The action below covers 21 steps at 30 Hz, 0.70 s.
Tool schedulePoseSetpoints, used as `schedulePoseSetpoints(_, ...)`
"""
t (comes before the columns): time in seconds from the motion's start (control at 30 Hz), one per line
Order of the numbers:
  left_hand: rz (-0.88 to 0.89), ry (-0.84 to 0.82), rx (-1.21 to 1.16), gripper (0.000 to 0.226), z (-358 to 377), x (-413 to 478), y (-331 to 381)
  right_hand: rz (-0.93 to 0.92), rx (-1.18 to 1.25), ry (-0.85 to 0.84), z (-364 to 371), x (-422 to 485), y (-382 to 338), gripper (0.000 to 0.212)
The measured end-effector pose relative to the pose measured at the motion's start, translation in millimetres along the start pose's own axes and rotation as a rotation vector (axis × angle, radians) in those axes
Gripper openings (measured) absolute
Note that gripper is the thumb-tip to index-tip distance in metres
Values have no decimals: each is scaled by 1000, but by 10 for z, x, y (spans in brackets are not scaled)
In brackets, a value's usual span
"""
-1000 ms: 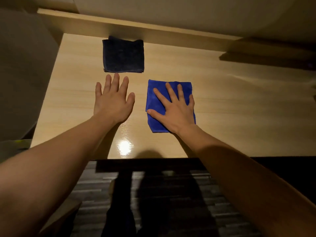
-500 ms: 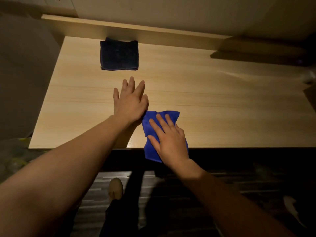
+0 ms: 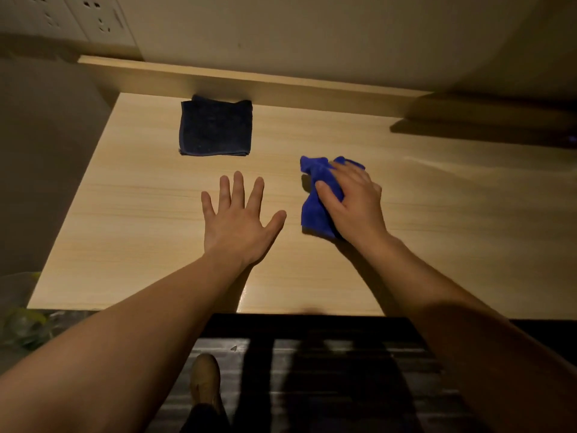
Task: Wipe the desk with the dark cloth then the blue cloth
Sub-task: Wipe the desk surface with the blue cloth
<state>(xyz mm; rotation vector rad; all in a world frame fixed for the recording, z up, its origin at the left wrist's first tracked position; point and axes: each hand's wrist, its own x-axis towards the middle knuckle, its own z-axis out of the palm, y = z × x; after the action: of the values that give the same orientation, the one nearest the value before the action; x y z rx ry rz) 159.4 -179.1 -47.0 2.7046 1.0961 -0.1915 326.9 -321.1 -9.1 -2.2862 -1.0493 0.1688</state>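
Observation:
The dark cloth lies folded square at the back left of the light wooden desk, against the raised back ledge. A bright blue cloth lies bunched on the desk's middle, and my right hand presses down on it with thumb and fingers curled over the fabric. My left hand rests flat on the bare desk to the left of the blue cloth, fingers spread, holding nothing, a short way in front of the dark cloth.
A raised wooden ledge runs along the desk's back under a wall with power sockets. A dark shelf shadow covers the back right corner. Below the front edge are dark floorboards and a shoe. Clear plastic lies at the left.
My right hand has pushed the blue cloth from the front edge back toward the desk's middle and right, crumpling it. My left hand stayed flat, and its fingers have spread wider.

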Motion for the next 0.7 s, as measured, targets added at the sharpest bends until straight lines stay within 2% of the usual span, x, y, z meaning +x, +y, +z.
schedulePoseSetpoints(0.13, 2, 9, 10, 88, 9, 1, -4, -44, -242, -8, 99, 937, 199, 45)
schedulePoseSetpoints(0.27, -3, 20, 15, 87, 24, 9, -8, 6, -382, -118, 248, 1480, 399, 57)
schedulePoseSetpoints(0.4, -8, 18, 16, 86, 21, 9, -13, 53, -447, -290, 304, 1630, 496, 76)
schedulePoseSetpoints(0.7, -14, 20, 5, 86, 15, 11, -6, 22, -486, -341, 241, 1383, 494, 81)
